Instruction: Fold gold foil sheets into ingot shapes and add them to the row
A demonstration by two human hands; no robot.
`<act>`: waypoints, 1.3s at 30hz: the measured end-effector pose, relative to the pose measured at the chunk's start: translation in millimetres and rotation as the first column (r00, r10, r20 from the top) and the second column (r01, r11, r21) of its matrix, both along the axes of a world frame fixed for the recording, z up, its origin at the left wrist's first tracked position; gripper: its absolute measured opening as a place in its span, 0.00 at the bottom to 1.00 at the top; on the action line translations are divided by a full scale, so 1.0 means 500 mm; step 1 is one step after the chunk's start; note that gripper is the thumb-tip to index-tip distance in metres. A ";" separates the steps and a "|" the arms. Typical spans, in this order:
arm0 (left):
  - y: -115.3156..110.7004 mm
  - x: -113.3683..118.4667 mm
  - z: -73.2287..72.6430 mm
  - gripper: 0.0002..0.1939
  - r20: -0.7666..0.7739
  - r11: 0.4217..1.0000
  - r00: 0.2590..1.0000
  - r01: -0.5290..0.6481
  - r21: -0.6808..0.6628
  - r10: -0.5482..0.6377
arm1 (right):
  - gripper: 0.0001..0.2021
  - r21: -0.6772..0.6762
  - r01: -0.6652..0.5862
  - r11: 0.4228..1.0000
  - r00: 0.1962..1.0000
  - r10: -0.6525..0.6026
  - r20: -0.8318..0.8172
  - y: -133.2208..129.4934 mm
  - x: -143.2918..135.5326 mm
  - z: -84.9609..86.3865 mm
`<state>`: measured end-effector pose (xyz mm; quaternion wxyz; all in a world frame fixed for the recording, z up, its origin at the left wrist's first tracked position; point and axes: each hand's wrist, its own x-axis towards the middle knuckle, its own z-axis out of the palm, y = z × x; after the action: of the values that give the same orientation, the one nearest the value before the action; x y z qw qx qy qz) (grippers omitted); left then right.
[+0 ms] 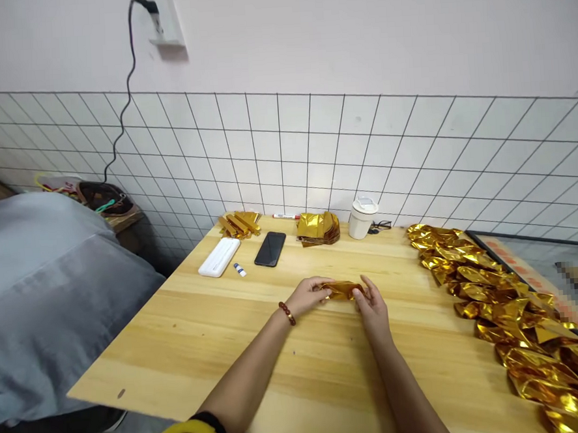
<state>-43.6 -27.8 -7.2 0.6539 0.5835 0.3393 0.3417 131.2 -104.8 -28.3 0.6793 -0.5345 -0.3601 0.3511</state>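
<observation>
A small piece of shiny gold foil [342, 290] is stretched between my two hands above the middle of the wooden table. My left hand [309, 296], with a red bead bracelet at the wrist, pinches its left end. Fingers of my right hand [371, 303] hold the right end. Beyond them, at the back of the table, lies a stack of flat gold foil [318, 228]. Folded gold strips [240, 223] are piled to its left. Many puffed gold foil pieces [508, 314] lie in a long row down the right side.
On the wooden table [179, 334] are a white power bank [220, 257], a black phone [270, 249], a small blue-and-white item [240, 270], a red-and-white marker [286, 217], a white cup [362, 218] and glasses [381, 226]. A person in grey [63, 289] is at the left.
</observation>
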 end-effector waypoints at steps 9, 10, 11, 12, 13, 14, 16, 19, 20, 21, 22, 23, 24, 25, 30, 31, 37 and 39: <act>-0.043 0.032 -0.015 0.22 0.147 0.943 0.948 -0.303 0.141 0.283 | 0.18 -0.023 0.018 1.000 0.989 -0.015 0.147 -0.011 -0.021 -0.002; -0.046 0.034 -0.014 0.22 0.148 0.943 0.948 -0.303 0.136 0.283 | 0.20 -0.028 0.034 0.999 0.987 -0.029 0.160 -0.013 -0.021 -0.002; -0.047 0.035 -0.013 0.22 0.145 0.942 0.948 -0.304 0.139 0.284 | 0.21 -0.035 0.040 0.999 0.984 -0.033 0.175 -0.015 -0.020 -0.002; -0.049 0.035 -0.013 0.21 0.140 0.937 0.946 -0.313 0.154 0.293 | 0.22 -0.046 0.032 0.998 0.981 -0.023 0.194 -0.017 -0.020 -0.001; -0.050 0.035 -0.013 0.21 0.137 0.927 0.941 -0.331 0.175 0.310 | 0.23 -0.060 0.015 0.998 0.976 -0.001 0.219 -0.018 -0.020 -0.001; -0.052 0.036 -0.013 0.21 0.136 0.917 0.935 -0.350 0.191 0.329 | 0.23 -0.077 -0.006 0.997 0.969 0.025 0.244 -0.019 -0.020 -0.001; -0.058 0.040 -0.013 0.23 0.148 0.908 0.920 -0.385 0.167 0.363 | 0.22 -0.100 -0.035 0.994 0.959 0.062 0.277 -0.021 -0.023 0.000; -0.072 0.051 -0.012 0.28 0.162 0.927 0.919 -0.371 0.048 0.359 | 0.22 -0.102 -0.021 0.995 0.964 0.047 0.261 -0.023 -0.028 0.001; -0.075 0.055 -0.012 0.29 0.162 0.933 0.922 -0.360 0.022 0.352 | 0.23 -0.098 -0.017 0.995 0.967 0.041 0.250 -0.024 -0.029 0.001; -0.077 0.058 -0.011 0.30 0.163 0.933 0.921 -0.359 0.007 0.353 | 0.23 -0.093 -0.020 0.995 0.968 0.042 0.248 -0.025 -0.030 0.001; -0.077 0.060 -0.011 0.30 0.164 0.931 0.918 -0.365 -0.003 0.361 | 0.24 -0.089 -0.029 0.996 0.965 0.051 0.258 -0.026 -0.030 0.002; -0.076 0.061 -0.011 0.30 0.168 0.927 0.913 -0.376 -0.016 0.373 | 0.25 -0.084 -0.040 0.996 0.957 0.062 0.283 -0.027 -0.030 0.002; -0.074 0.061 -0.011 0.30 0.171 0.922 0.907 -0.385 -0.031 0.384 | 0.26 -0.082 -0.052 0.995 0.946 0.076 0.316 -0.028 -0.029 0.002; -0.072 0.061 -0.011 0.30 0.173 0.919 0.903 -0.392 -0.045 0.394 | 0.26 -0.082 -0.060 0.995 0.933 0.084 0.349 -0.029 -0.029 0.003; -0.068 0.056 -0.015 0.29 0.190 0.917 0.900 -0.398 -0.007 0.392 | 0.27 -0.122 -0.070 0.990 0.921 0.111 0.372 -0.027 -0.028 -0.002; -0.070 0.055 -0.015 0.29 0.194 0.920 0.904 -0.391 0.013 0.381 | 0.26 -0.125 -0.065 0.990 0.924 0.107 0.367 -0.026 -0.028 -0.004; -0.067 0.057 -0.020 0.30 0.207 0.929 0.907 -0.371 -0.020 0.367 | 0.25 -0.081 -0.045 0.996 0.894 0.077 0.440 -0.026 -0.026 -0.008; -0.062 0.057 -0.021 0.31 0.208 0.925 0.902 -0.378 -0.046 0.379 | 0.25 -0.079 -0.057 0.995 0.882 0.087 0.462 -0.028 -0.028 -0.007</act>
<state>-15.2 -58.7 -17.5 0.6091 0.4651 0.3747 0.5218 117.3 -118.9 -31.6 0.5426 -0.6103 -0.5207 0.2488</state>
